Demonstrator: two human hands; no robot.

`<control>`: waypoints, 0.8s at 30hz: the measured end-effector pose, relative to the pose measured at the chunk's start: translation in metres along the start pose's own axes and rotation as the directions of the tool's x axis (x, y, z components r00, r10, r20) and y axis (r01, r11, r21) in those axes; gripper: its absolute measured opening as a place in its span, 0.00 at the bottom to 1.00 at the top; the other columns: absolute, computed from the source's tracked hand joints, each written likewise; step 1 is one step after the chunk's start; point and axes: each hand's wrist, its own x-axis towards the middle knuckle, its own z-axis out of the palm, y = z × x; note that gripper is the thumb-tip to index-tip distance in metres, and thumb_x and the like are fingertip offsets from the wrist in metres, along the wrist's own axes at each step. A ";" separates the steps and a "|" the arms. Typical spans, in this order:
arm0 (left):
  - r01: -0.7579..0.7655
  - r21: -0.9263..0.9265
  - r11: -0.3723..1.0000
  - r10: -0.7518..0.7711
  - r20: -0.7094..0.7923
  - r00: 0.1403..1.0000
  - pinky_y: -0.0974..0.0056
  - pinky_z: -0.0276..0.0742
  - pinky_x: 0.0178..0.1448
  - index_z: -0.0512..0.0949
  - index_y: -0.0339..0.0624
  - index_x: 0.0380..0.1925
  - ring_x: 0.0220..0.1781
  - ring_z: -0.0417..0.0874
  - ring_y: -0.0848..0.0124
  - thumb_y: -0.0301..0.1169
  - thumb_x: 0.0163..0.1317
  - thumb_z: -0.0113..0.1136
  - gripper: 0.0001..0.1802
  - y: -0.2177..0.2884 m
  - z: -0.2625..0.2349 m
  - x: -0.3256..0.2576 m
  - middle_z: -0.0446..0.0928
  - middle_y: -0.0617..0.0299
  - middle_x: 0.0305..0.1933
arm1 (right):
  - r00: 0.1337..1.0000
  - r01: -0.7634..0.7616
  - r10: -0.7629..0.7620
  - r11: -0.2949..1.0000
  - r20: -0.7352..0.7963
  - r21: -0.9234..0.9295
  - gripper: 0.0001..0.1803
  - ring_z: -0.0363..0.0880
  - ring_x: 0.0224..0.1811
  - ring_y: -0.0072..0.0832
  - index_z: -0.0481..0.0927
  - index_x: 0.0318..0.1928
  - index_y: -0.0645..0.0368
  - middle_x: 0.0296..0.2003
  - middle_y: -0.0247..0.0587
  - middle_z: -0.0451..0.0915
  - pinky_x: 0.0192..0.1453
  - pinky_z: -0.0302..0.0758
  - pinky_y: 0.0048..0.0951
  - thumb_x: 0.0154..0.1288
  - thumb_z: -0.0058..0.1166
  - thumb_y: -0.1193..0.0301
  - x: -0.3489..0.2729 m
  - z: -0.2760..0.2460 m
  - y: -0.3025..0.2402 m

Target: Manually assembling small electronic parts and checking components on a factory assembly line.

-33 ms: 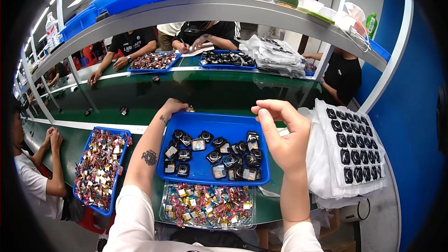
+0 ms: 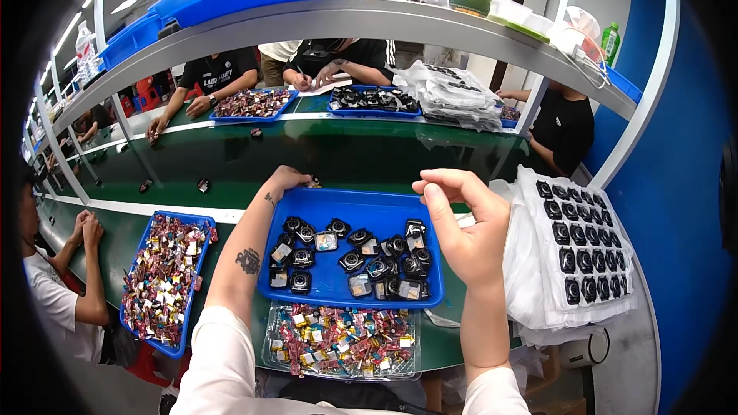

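Note:
My left hand (image 2: 290,177) is at the far left corner of a blue tray (image 2: 346,200). Its fingers are closed at a small pale and yellowish part (image 2: 314,182), partly hidden by them. Inside the tray lie several black watch-like cases (image 2: 377,265), some with pale square faces up. Over the tray's right edge hangs my right hand (image 2: 467,219), fingers curved and thumb apart, with nothing in it. Just in front of the blue tray, a clear tray (image 2: 417,369) is heaped with small red, yellow and white electronic parts (image 2: 338,342).
Left of my arm stands another blue tray (image 2: 187,315) of similar parts, beside a seated person (image 2: 58,284). On the right, a white padded stack (image 2: 538,284) bears rows of black cases. A green conveyor belt (image 2: 346,154) runs behind, under a grey shelf (image 2: 346,19); people work across it.

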 end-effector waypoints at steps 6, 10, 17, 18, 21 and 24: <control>-0.040 0.347 0.937 0.061 -0.050 0.997 0.61 0.78 0.49 0.86 0.40 0.34 0.43 0.85 0.60 0.49 0.41 0.73 0.26 -0.008 -0.007 0.014 0.84 0.51 0.39 | 0.999 0.020 -0.018 0.999 0.031 -0.035 0.06 0.83 0.29 0.26 0.82 0.36 0.65 0.28 0.42 0.83 0.34 0.78 0.23 0.58 0.57 0.79 0.000 0.005 -0.003; -0.020 0.431 0.902 0.093 -0.148 0.985 0.61 0.78 0.53 0.86 0.49 0.34 0.45 0.84 0.60 0.48 0.41 0.72 0.21 0.006 -0.003 -0.005 0.84 0.55 0.40 | 0.997 0.023 -0.019 0.998 0.079 -0.050 0.06 0.83 0.29 0.26 0.82 0.37 0.65 0.28 0.43 0.83 0.34 0.78 0.22 0.58 0.57 0.80 -0.002 0.005 -0.001; -0.564 0.305 0.768 0.626 -0.169 0.761 0.59 0.79 0.40 0.83 0.41 0.35 0.33 0.84 0.60 0.33 0.53 0.63 0.11 0.059 -0.009 -0.137 0.82 0.54 0.28 | 0.987 -0.137 0.140 0.990 0.073 -0.042 0.05 0.72 0.16 0.11 0.82 0.38 0.65 0.17 0.30 0.77 0.19 0.62 0.14 0.61 0.57 0.80 -0.003 0.002 -0.010; -0.580 0.350 0.736 0.645 -0.102 0.757 0.60 0.79 0.41 0.83 0.40 0.32 0.33 0.84 0.60 0.33 0.53 0.63 0.10 0.067 -0.011 -0.176 0.82 0.54 0.28 | 1.000 -0.016 0.018 0.996 0.022 -0.088 0.04 0.60 0.13 0.08 0.83 0.37 0.64 0.12 0.24 0.69 0.17 0.50 0.16 0.61 0.59 0.78 -0.001 0.002 -0.008; -0.823 0.287 0.491 0.780 0.278 0.562 0.61 0.77 0.33 0.84 0.43 0.25 0.28 0.81 0.62 0.34 0.51 0.68 0.07 0.054 -0.002 -0.260 0.81 0.58 0.24 | 0.998 -0.018 0.022 0.996 0.055 -0.084 0.03 0.55 0.13 0.07 0.84 0.35 0.63 0.12 0.22 0.65 0.17 0.47 0.17 0.61 0.60 0.77 -0.002 0.000 -0.009; -0.899 0.151 0.412 0.744 0.514 0.427 0.63 0.77 0.33 0.85 0.44 0.31 0.29 0.80 0.64 0.42 0.52 0.69 0.14 0.029 0.016 -0.310 0.79 0.61 0.26 | 0.995 -0.036 0.043 0.996 0.086 -0.080 0.03 0.59 0.13 0.10 0.82 0.31 0.63 0.12 0.28 0.69 0.17 0.52 0.18 0.60 0.60 0.76 -0.004 0.005 -0.005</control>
